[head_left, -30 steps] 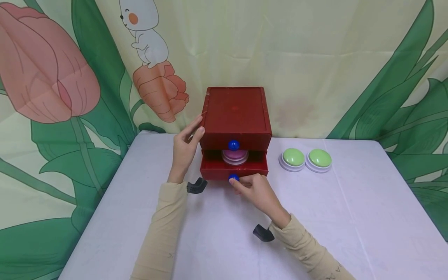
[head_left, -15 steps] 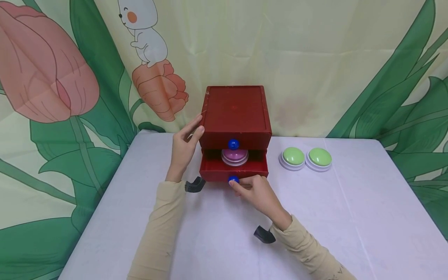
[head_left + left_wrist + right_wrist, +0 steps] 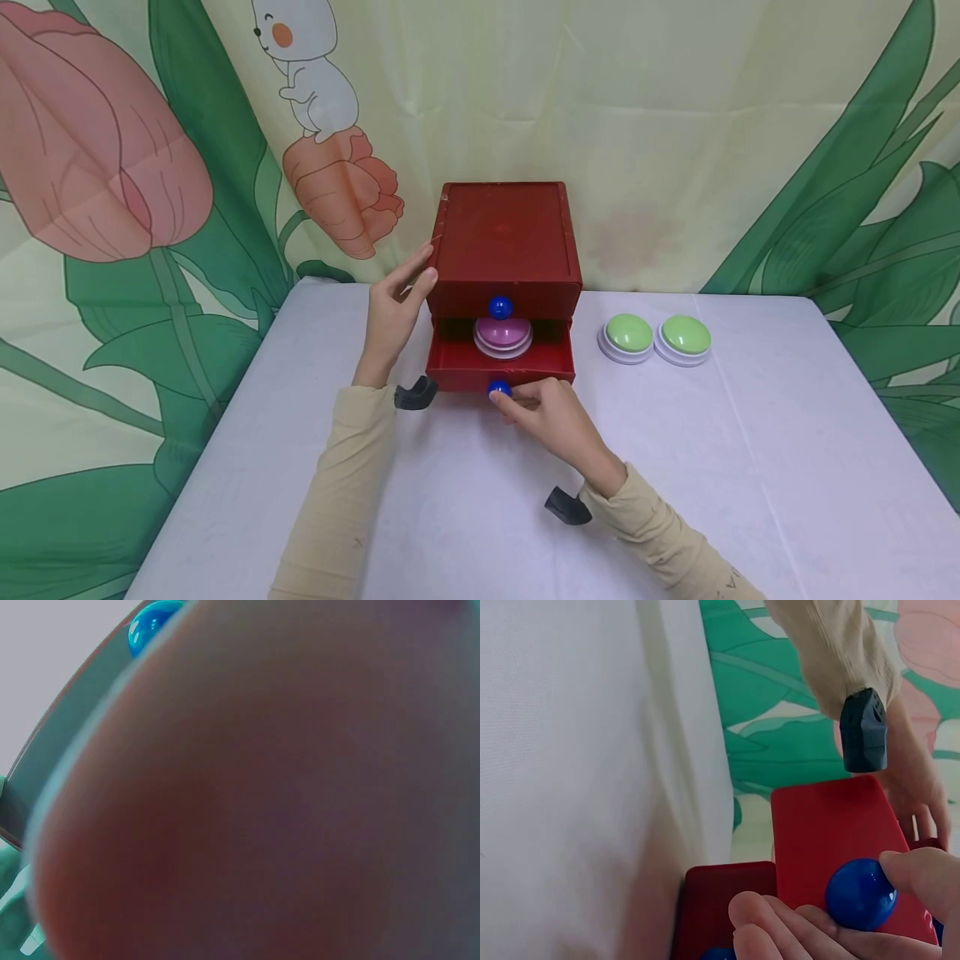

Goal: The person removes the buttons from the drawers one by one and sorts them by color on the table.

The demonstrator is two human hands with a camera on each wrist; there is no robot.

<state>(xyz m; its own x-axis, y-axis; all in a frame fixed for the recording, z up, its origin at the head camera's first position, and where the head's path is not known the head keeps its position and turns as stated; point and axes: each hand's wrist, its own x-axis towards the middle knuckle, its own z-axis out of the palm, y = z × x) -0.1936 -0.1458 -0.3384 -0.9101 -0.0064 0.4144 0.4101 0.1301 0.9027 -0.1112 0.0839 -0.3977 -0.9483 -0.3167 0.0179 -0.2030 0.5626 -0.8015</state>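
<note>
A dark red drawer cabinet stands at the table's back, its middle drawer pulled partly out. A purple dome button with a white base sits in that drawer. My right hand pinches the drawer's blue knob between thumb and fingers. My left hand rests its extended fingertips on the cabinet's left side. The top drawer's front, with a blue knob, is closed. In the right wrist view, a bottom drawer front lies behind the pulled one. Blurred skin fills most of the left wrist view.
Two green dome buttons with white bases stand side by side, right of the cabinet. A white cloth covers the table. A printed curtain hangs directly behind. Black mounts sit at both wrists.
The middle drawer has slid slightly further towards me, with my right hand on its knob. More of the purple button shows. My left hand stays at the cabinet's side.
</note>
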